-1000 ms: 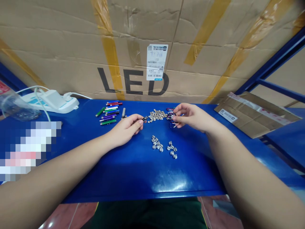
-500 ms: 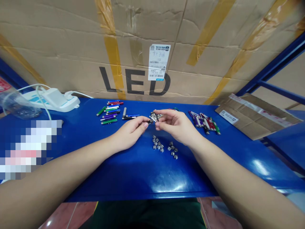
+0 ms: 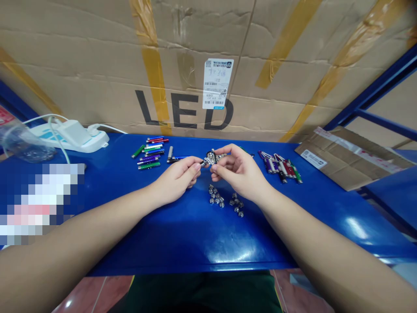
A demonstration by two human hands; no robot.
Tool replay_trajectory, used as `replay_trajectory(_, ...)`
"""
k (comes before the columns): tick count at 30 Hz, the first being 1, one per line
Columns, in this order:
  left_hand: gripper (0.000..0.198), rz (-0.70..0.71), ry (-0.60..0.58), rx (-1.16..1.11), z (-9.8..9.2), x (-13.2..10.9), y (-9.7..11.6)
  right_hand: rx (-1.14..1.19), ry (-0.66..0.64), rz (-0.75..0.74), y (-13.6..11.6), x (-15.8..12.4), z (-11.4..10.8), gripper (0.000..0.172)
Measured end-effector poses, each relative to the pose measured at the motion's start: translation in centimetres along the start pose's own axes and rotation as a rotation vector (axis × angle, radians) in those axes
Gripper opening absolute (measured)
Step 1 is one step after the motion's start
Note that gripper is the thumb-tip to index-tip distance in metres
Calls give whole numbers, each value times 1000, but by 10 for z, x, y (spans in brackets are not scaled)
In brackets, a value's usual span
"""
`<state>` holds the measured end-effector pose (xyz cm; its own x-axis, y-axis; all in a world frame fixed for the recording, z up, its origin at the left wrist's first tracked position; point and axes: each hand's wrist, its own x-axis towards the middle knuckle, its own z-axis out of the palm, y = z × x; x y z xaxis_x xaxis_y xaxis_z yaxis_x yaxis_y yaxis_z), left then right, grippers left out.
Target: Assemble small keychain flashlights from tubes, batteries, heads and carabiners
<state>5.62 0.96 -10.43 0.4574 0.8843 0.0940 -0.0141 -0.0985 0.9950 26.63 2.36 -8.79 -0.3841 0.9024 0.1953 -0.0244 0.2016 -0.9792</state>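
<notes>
My left hand pinches a small tube, black with a silver tip, most of it hidden by the fingers. Facing it, my right hand grips a black carabiner clip between thumb and fingertips. Tube tip and clip meet or nearly meet; whether they are joined I cannot tell. Behind the fingers lies a partly covered pile of small silver metal parts. Nearer me, round silver metal pieces lie in one cluster, with a second group of silver pieces to its right.
Several coloured metal tubes lie at the left. Tubes with carabiners lie at the right, beside a cardboard box. A white power strip stands back left. A large LED carton walls off the blue table's far side.
The black carabiner has turned, so its loop now faces me more openly. My right fingers have shifted up slightly, and my left hand has tilted a little with the tube.
</notes>
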Motion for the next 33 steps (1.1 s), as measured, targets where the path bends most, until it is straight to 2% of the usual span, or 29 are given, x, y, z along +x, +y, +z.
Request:
replay_trajectory(9, 45, 28, 16, -3, 1, 1, -4, 8, -8, -35, 2, 0, 2, 40)
replay_trajectory(16, 42, 20, 46, 19, -2, 0, -4, 46, -47, 40, 7, 1, 4, 39)
replay_trajectory(22, 38, -15, 89, 160, -7, 1, 0, -48, -102, 75, -3, 1, -7, 32)
replay_trajectory(24, 39, -23, 77, 195, -7, 0, 2, -76, -62, 76, -8, 1, -11, 27)
replay_trajectory(27, 40, -12, 32, 246, -6, -3, 5, -89, 87, 3, -11, 3, -13, 18)
replay_trajectory(29, 39, 11, 0, 270, -6, -4, 7, -55, 135, -37, -10, 3, -11, 19)
replay_trajectory(33, 39, 45, 10, 323, -5, -6, 11, -18, 9, 11, -4, 3, -7, 30)
